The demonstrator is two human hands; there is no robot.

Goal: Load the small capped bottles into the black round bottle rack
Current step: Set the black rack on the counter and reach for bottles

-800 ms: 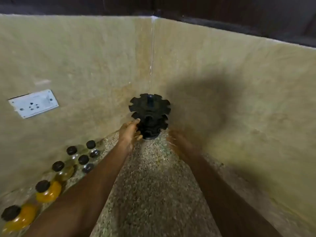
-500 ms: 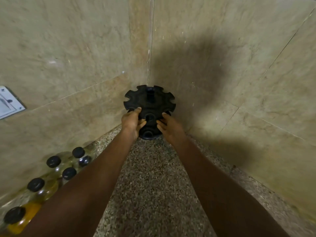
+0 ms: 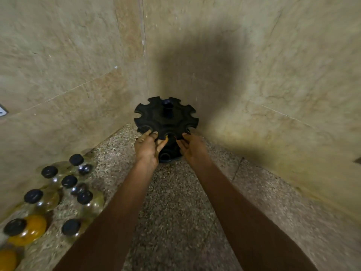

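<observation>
A: Gripping the black round bottle rack [image 3: 166, 118] with both hands at the far corner of the speckled counter [image 3: 175, 202], roughly 12 o'clock from the camera. Left hand [image 3: 146, 148]: fingers curled up over the near rim of the top disc, thumb tucked beneath it. Right hand [image 3: 192, 148]: fingertips hooked at the rim's near-right edge, fingers bent; how far they wrap I cannot tell.

B: Reason for the two-handed hold?

A: Judgement only: the rack sits tight against both tiled walls [image 3: 68, 65], so its far slots would be awkward to reach. A grip on either side of the near rim suits pulling it out or turning it. No bottle is in either hand.

B: Location of the bottles?

A: The small capped bottles [image 3: 58, 190] stand clustered at 8 o'clock, against the left wall, well apart from the rack. Black caps, clear glass; some hold amber or orange liquid. None loaded; every rim notch I can see is empty.

B: Not resolved?

A: The lower tier and base are mostly hidden behind the hands. The far notches fall in the shadow on the wall. Bottles at the lower-left edge are cropped, so no full count. A pale fitting [image 3: 3, 112] at 9 o'clock is cut off; unidentified.
</observation>
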